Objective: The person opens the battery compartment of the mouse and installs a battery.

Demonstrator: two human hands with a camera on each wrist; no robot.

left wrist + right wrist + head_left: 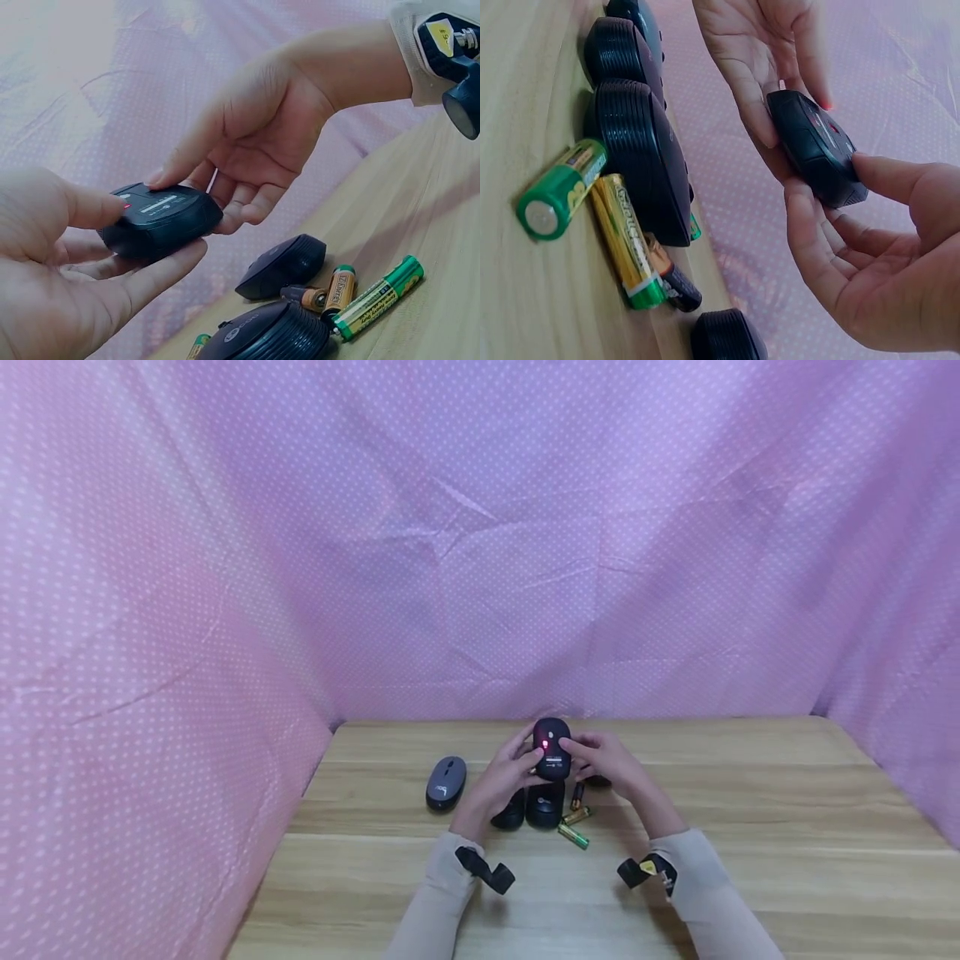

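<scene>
A black computer mouse [553, 762] is held up off the table with its underside toward me, a red light glowing on it. My left hand [502, 779] grips it from the left, thumb on the underside and fingers behind. From the other side my right hand [611, 762] pinches it, thumb also on the underside. In the left wrist view the held mouse [161, 219] lies between both hands, label upward. The right wrist view shows the same mouse [817, 150] edge-on, with my right hand [900, 255] around its near end.
Below the hands stand a black mouse [544, 806] and another black mouse [509, 812], partly covered. Several loose batteries [573, 836] lie beside them. A grey mouse [446, 782] rests to the left. Another dark mouse [283, 266] sits past the batteries. A pink dotted cloth [480, 568] hangs behind.
</scene>
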